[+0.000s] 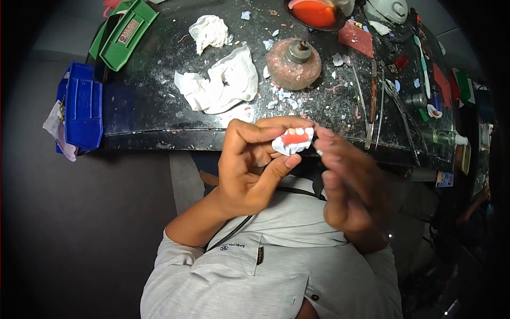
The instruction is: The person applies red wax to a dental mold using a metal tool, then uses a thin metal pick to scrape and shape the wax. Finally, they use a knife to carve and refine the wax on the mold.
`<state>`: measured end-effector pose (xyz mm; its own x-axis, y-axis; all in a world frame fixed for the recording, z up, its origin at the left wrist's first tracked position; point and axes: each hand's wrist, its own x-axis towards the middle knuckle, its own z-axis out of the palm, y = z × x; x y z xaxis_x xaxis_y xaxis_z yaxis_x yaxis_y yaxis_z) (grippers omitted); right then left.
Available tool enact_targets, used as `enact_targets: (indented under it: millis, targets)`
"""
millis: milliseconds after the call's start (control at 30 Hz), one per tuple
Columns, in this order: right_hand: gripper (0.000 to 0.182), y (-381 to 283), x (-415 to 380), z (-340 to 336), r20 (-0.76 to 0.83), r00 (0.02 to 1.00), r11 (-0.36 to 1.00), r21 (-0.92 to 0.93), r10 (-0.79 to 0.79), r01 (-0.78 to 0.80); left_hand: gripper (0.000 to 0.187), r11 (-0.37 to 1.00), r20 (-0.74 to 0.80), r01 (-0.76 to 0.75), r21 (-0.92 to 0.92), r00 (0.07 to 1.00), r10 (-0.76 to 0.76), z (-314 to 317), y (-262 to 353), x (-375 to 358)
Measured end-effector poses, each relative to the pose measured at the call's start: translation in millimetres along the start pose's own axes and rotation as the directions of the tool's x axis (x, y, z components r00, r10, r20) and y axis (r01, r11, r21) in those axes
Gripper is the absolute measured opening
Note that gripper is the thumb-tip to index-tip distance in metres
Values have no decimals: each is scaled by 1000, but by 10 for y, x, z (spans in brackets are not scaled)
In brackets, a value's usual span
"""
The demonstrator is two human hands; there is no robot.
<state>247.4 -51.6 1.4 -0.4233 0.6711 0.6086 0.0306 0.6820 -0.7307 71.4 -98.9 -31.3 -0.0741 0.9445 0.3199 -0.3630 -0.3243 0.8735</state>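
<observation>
A small white dental cast point(294, 140) with pink wax and a row of white teeth is pinched between the thumb and fingers of my left hand point(248, 162). It is held up just in front of the table's edge. My right hand point(355, 181) is beside the cast, its fingers bent toward it and blurred by motion. The right thumb stands apart from the fingers. A tiny pale speck point(319, 152) shows by the right fingertips, too small to name.
On the dark, debris-strewn table point(138, 109) stand a spirit burner point(294, 66), crumpled white cloth point(228, 80) and a dish of red material point(317, 13). Metal tools point(401, 106) lie at right. A blue bin point(85, 106) and a green bin point(127, 37) stand at left.
</observation>
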Motion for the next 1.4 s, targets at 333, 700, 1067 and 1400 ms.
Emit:
enact_targets:
  millis: [333,700,1067,1400]
  targets:
    - [24,-9,-4,79,113,991,997,-23,-75,78,39,978,77,-208,16,976,206,-4,-113,5]
    - [20,-38,14,74,133,991,1000,9,-26,25,37,974,76,-226,35,972,223,-34,-137,-1]
    - [20,-32,72,8,197,978,998,2,-68,69,38,966,101,-237,99,968,228,-62,-124,11]
    - [22,-28,69,12,205,977,999,-1,-51,52,38,960,104,-245,139,967,231,-77,-115,15]
